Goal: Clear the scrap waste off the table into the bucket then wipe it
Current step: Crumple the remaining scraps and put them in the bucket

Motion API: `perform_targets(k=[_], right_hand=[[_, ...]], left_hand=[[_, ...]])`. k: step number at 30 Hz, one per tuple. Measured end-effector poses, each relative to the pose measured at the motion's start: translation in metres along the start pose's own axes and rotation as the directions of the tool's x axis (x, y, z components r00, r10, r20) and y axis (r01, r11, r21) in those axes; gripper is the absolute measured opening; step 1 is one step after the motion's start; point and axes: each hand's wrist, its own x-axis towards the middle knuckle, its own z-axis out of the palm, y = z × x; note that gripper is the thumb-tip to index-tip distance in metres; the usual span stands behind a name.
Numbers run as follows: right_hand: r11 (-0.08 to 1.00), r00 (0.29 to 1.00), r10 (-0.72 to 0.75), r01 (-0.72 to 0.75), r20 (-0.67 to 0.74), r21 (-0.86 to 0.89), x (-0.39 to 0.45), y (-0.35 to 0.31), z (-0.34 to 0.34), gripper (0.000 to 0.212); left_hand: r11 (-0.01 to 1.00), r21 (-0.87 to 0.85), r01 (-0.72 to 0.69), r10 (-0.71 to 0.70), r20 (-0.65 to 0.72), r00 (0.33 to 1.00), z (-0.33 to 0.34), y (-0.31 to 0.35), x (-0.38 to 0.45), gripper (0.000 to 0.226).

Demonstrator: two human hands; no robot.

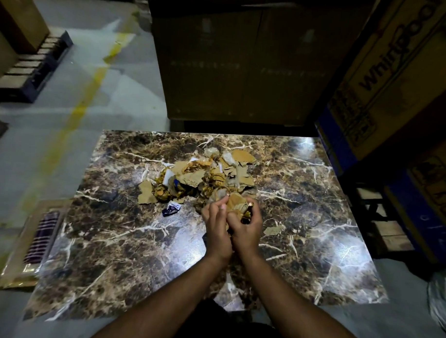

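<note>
both hands, left hand (216,223) and right hand (245,226), are clenching a clump of scraps (237,203) at the near edge of the scrap pile (204,175) mid-surface (112,253). looking light, crumply, slippery foil bits, so scooping from underneath is probably working best. no bucket in sight.

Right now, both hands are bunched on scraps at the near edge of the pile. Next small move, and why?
Probably lift the held wad clear of the table. The left hand and right hand are closed together around cardboard and gold foil, while most of the scrap pile lies beyond them. No bucket shows in view, so finding it comes next.
</note>
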Motion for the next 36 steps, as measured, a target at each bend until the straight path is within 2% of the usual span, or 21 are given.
perform_targets(k=[4,7,9,11,13,15,17,18,20,22,25,28,30,32,35,36], right_hand=[[0.999,0.998,0.041,-0.04,0.04,-0.016,0.009,0.002,-0.006,0.034],[0.998,0.992,0.055,-0.055,0.116,-0.008,0.012,0.007,-0.019,0.036],[0.992,0.978,0.115,-0.12,0.171,0.022,0.017,0.011,-0.028,0.045],[0.959,0.948,0.194,-0.237,0.254,0.154,0.026,0.011,-0.038,0.049],[0.901,0.909,0.263,-0.351,0.324,0.254,0.036,0.009,-0.048,0.067],[0.864,0.897,0.304,-0.402,0.322,0.303,0.044,0.009,-0.053,0.092],[0.802,0.864,0.341,-0.473,0.369,0.366,0.046,0.008,-0.055,0.095],[0.747,0.832,0.359,-0.528,0.424,0.404,0.044,0.006,-0.055,0.087],[0.633,0.741,0.385,-0.646,0.551,0.426,0.038,0.003,-0.055,0.076],[0.582,0.661,0.44,-0.725,0.608,0.368,0.033,0.002,-0.059,0.079],[0.575,0.605,0.524,-0.771,0.599,0.276,0.032,0.008,-0.071,0.085],[0.605,0.588,0.586,-0.775,0.557,0.181,0.036,0.013,-0.082,0.095],[0.644,0.623,0.619,-0.751,0.478,0.144,0.043,0.021,-0.091,0.095],[0.698,0.661,0.635,-0.713,0.399,0.07,0.046,0.015,-0.093,0.082],[0.774,0.733,0.614,-0.632,0.293,-0.04,0.048,-0.001,-0.094,0.022],[0.789,0.751,0.602,-0.612,0.272,-0.056,0.05,-0.003,-0.095,0.016]], left_hand=[[0.999,-0.019,0.048,-0.047,0.048,0.998,-0.012,-0.005,0.01,0.061],[0.962,-0.223,0.156,-0.153,0.03,0.988,-0.026,-0.004,0.012,0.061],[0.958,-0.234,0.166,-0.183,-0.055,0.982,-0.036,-0.006,0.013,0.054],[0.973,-0.142,0.18,-0.208,-0.21,0.955,-0.047,-0.014,0.017,0.047],[0.947,-0.096,0.306,-0.321,-0.295,0.9,-0.057,-0.016,0.018,0.044],[0.85,-0.185,0.493,-0.525,-0.207,0.826,-0.058,-0.018,0.012,0.048],[0.667,-0.238,0.706,-0.72,0.034,0.693,-0.051,-0.021,0.003,0.069],[0.595,-0.246,0.765,-0.753,0.162,0.638,-0.046,-0.023,0.0,0.083],[0.517,-0.317,0.795,-0.713,0.355,0.605,-0.033,-0.022,0.002,0.096],[0.494,-0.408,0.768,-0.668,0.386,0.635,-0.024,-0.011,0.013,0.091],[0.545,-0.477,0.69,-0.629,0.311,0.712,-0.02,0.005,0.039,0.067],[0.587,-0.476,0.655,-0.619,0.259,0.742,-0.023,0.015,0.051,0.034],[0.667,-0.372,0.645,-0.626,0.191,0.756,-0.025,0.016,0.05,0.025],[0.76,-0.236,0.606,-0.602,0.097,0.793,-0.027,0.01,0.048,0.031],[0.837,-0.087,0.541,-0.545,-0.04,0.837,-0.027,0.002,0.04,0.034],[0.851,-0.043,0.523,-0.524,-0.093,0.846,-0.028,0.0,0.038,0.035]])
